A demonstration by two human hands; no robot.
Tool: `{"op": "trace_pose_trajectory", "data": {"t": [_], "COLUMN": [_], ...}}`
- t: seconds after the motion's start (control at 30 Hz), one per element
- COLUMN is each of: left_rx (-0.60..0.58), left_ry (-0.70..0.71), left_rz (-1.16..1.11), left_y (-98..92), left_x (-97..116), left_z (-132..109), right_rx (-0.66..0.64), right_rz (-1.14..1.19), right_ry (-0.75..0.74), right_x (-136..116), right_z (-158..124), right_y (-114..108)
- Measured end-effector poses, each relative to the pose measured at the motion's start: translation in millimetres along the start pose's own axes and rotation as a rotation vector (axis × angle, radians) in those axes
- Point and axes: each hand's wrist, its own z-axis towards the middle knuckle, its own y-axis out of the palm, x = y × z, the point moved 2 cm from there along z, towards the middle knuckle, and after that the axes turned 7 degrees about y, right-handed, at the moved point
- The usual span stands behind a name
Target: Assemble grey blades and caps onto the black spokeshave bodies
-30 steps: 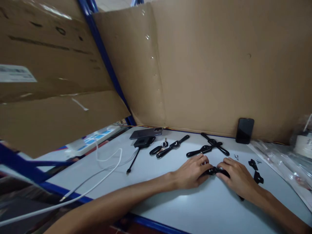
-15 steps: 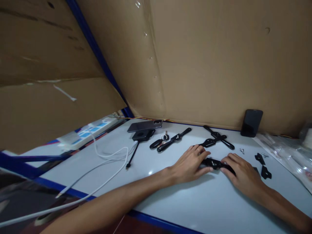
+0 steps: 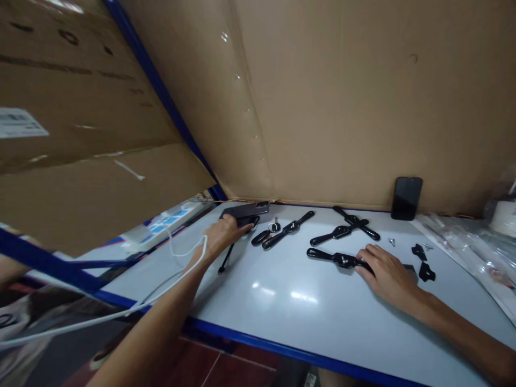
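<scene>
**A:** What's each hand at?

**B:** The left hand [image 3: 223,234], fingers spread, rests on the flat black charging pad [image 3: 247,221] by the white table's [image 3: 282,306] back-left corner. The right hand [image 3: 385,271] lies open on a black strapped watch [image 3: 338,260] mid-table.

**A:** Count?

**B:** Four watches, two phones [image 3: 245,208], two loose black strap pieces [image 3: 426,273]. I'd say lifting the pad needs closed fingers.

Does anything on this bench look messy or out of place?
Slightly. Two black watches lie crossed over each other, unlike the single ones nearby. A white cable loops past the left hand and trails off the table edge.
</scene>
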Motion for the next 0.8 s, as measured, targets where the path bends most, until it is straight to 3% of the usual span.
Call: {"op": "trace_pose_trajectory", "data": {"t": [0.1, 0.3, 0.8], "left_rx": [0.038, 0.051, 0.084], "left_ry": [-0.096, -0.144, -0.059], "left_rz": [0.122, 0.204, 0.169], "left_y": [12.1, 19.1, 25.6], "left_x": [-1, 2, 12], "left_z": [-1, -2, 1], "right_rx": [-0.013, -0.024, -0.054], "right_rz": [-0.001, -0.011, -0.030], "right_ry": [0.009, 0.011, 0.024], "right_x": [-1, -1, -4], "right_z": [0, 1, 1], "right_y": [-1, 0, -2]}}
